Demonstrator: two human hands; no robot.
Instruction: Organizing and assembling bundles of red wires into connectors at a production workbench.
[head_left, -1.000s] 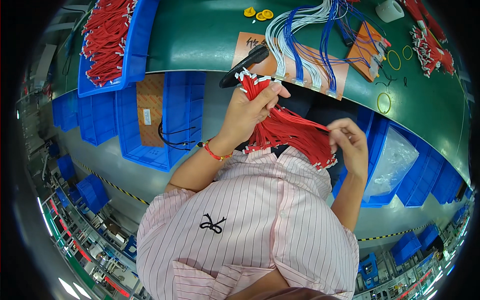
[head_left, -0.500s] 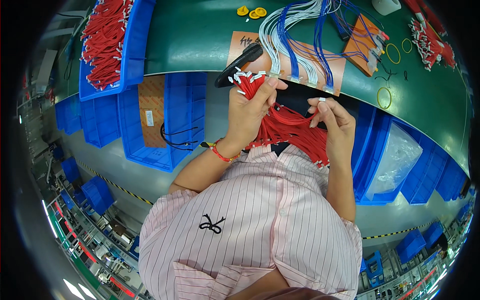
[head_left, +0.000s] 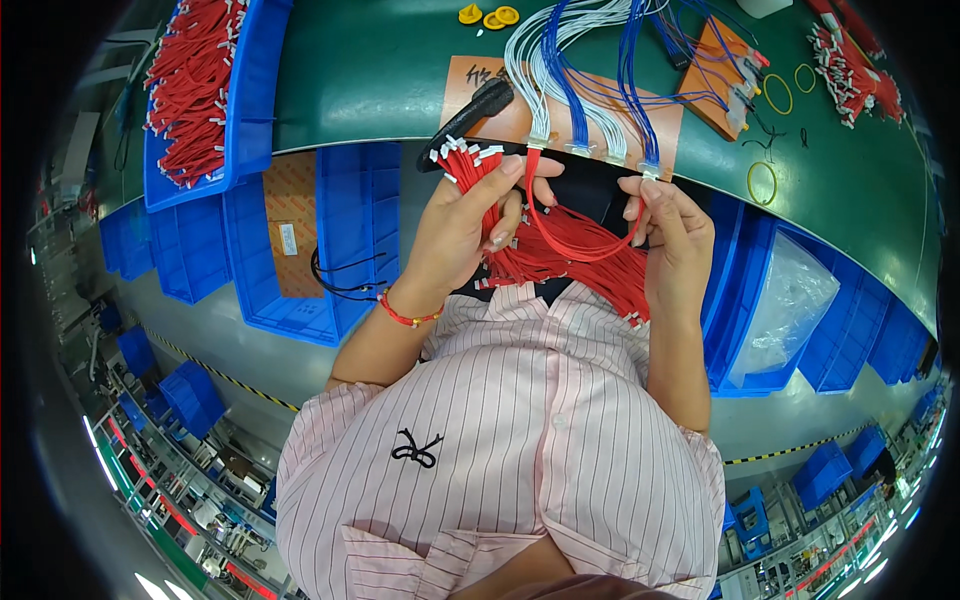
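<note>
My left hand (head_left: 450, 235) is closed around a bundle of red cables (head_left: 466, 168) with white plugs at their upper ends. One red cable (head_left: 580, 255) hangs in a loop, running from the connector (head_left: 538, 141) below the leftmost white wires across to my right hand (head_left: 676, 220). That hand pinches the cable's white end plug (head_left: 650, 176), right at the connector under the rightmost blue wires (head_left: 638, 110). The connectors sit along the near edge of an orange board (head_left: 660, 130). More red cables (head_left: 605, 285) lie across my lap, partly hidden by the loop.
A black-handled tool (head_left: 478, 108) rests at the board's left edge. Red cables fill a blue bin (head_left: 262, 120) at far left. Yellow rings (head_left: 762, 184), an orange block (head_left: 705, 85) and another red cable bundle (head_left: 850, 85) lie on the right. Blue bins (head_left: 360, 220) stand below the table.
My left hand has moved left with the bundle, and the loop now shows joined to the leftmost connector. My right hand has brought the white plug up to the rightmost connector.
</note>
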